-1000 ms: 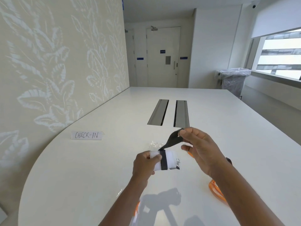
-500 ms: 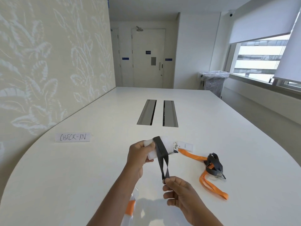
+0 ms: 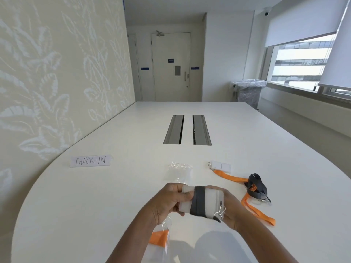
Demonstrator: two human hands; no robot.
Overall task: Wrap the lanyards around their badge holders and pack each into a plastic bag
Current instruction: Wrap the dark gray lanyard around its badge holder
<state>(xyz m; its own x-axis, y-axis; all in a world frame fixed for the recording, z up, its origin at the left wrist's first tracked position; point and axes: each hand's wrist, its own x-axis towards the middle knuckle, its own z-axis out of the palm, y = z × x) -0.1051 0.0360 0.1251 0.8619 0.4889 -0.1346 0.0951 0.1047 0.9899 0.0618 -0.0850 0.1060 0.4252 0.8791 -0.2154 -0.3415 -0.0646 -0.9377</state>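
Note:
Both hands hold a white badge holder (image 3: 212,204) above the table, with a dark grey lanyard (image 3: 198,203) wound around its middle. My left hand (image 3: 167,201) grips its left end, thumb on top. My right hand (image 3: 230,209) grips the right end from behind, by the metal clip (image 3: 220,212). An empty clear plastic bag (image 3: 179,170) lies just beyond the hands. A second badge holder (image 3: 221,166) with an orange lanyard (image 3: 252,207) lies to the right, beside a bunched dark lanyard (image 3: 257,186). Under my left forearm lies a bag holding an orange lanyard (image 3: 159,239).
A paper label reading CHECK-IN (image 3: 90,160) sits at the left of the white table (image 3: 95,205). Two metal cable hatches (image 3: 187,130) lie in the table's middle. A patterned wall runs along the left. A lined bin (image 3: 248,92) stands at the far right.
My right hand came up from below, bringing the dark lanyard's loop around the badge holder. It now grips the holder's right end, and the lanyard lies wrapped flat.

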